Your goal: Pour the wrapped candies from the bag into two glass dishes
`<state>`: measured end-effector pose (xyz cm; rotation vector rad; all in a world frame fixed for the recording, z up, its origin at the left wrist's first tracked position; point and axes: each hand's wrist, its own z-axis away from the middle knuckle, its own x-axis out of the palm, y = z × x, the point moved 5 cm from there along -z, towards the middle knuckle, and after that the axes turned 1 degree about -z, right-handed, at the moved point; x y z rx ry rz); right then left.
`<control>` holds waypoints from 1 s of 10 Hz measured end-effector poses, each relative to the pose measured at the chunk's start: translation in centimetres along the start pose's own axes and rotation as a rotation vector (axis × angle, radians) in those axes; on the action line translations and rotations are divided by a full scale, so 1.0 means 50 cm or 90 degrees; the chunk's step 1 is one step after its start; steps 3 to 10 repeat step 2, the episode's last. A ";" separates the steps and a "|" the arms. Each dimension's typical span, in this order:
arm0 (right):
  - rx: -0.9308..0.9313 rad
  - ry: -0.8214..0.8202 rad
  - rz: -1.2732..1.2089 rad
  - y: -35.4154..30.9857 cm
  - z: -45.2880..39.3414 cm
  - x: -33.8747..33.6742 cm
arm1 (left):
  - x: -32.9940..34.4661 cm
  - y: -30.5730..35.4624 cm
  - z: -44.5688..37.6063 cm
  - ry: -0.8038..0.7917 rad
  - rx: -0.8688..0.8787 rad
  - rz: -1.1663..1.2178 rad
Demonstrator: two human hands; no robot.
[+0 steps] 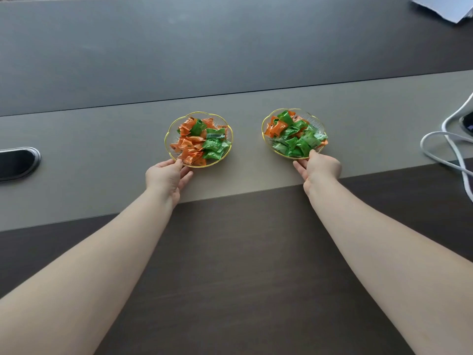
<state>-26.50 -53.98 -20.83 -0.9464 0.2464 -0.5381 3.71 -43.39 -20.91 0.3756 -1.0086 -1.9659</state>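
I'm pinching the near rim of each glass dish, left hand [167,175] gripping the left dish [171,147], right hand [320,168] the right dish [266,139], steadying both on the table's [102,139] paler strip. Candies [197,139] are sitting heaped; no bag showing.

Table [230,265] was dark wood grain, with a grey strip [102,155] running 9 to 3 o'clock. Black oval port [18,162] sat at 9 o'clock. White cables [450,147] looped at 3 o'clock. Papers [445,7] lay at 1 o'clock.
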 end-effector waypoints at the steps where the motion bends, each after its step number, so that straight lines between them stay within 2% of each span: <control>1: 0.009 0.004 0.026 -0.013 0.025 -0.005 | -0.012 0.008 0.009 0.008 0.007 -0.029; 2: 0.021 -0.013 0.116 -0.029 0.049 -0.022 | -0.036 0.015 0.028 0.029 0.004 -0.083; 10: 0.021 -0.013 0.116 -0.029 0.049 -0.022 | -0.036 0.015 0.028 0.029 0.004 -0.083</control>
